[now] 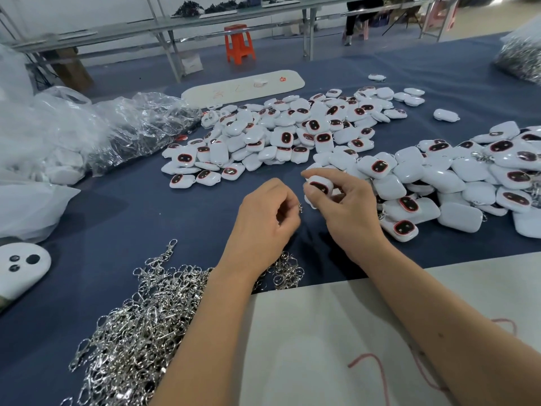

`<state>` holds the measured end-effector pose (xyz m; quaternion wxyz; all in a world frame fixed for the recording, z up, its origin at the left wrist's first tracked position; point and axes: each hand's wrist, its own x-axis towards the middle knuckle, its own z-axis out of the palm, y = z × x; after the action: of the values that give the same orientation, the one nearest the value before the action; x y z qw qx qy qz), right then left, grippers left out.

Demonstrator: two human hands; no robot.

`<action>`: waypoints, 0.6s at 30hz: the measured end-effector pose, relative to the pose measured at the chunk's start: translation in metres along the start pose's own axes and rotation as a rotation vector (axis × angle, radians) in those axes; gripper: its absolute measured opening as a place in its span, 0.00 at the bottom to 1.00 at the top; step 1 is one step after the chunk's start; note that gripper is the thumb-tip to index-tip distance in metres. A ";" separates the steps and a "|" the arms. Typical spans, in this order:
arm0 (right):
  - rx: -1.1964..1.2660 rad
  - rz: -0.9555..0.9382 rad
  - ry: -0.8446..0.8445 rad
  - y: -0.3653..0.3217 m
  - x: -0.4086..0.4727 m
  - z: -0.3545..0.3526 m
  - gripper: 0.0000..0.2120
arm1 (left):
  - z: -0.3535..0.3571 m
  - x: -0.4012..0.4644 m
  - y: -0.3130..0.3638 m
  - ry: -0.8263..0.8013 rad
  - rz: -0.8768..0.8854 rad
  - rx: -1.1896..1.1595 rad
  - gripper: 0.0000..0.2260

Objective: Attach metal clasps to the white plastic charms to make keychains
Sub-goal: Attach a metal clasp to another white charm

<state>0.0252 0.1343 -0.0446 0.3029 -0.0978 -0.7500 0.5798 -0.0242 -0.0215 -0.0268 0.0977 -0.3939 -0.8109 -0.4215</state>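
We see the right hand (342,206) pinching one white charm (319,185) between thumb and fingertips, its dark red-rimmed face turned toward us, lifted just above the blue table cloth (175,218). The left hand (265,218) sits just left of that charm, fingers curled around a small metal clasp (300,207) — only a glint of it shows at the fingertips, close to the charm but not visibly joined to it.

Beyond the held charm lies a broad heap of loose charms (281,133); to its right, a second pile (456,177), some with metal rings showing. Nearer than the charm and to its left, under the left forearm, spreads a tangle of silver clasps (140,317). Far left of it — crumpled clear plastic bags (117,127).
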 end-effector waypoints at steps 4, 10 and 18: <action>0.073 0.073 0.095 0.004 0.003 -0.001 0.03 | 0.001 0.000 0.001 -0.042 0.023 -0.001 0.07; 0.058 0.164 0.079 0.006 0.003 0.000 0.10 | 0.003 0.001 0.001 -0.049 0.035 -0.007 0.06; -0.170 0.123 0.029 0.008 0.007 0.004 0.05 | 0.008 0.001 0.003 -0.052 0.065 0.000 0.06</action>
<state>0.0156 0.1377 -0.0502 0.2681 -0.1773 -0.7848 0.5299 -0.0214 -0.0135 -0.0294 0.0902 -0.4309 -0.8000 -0.4077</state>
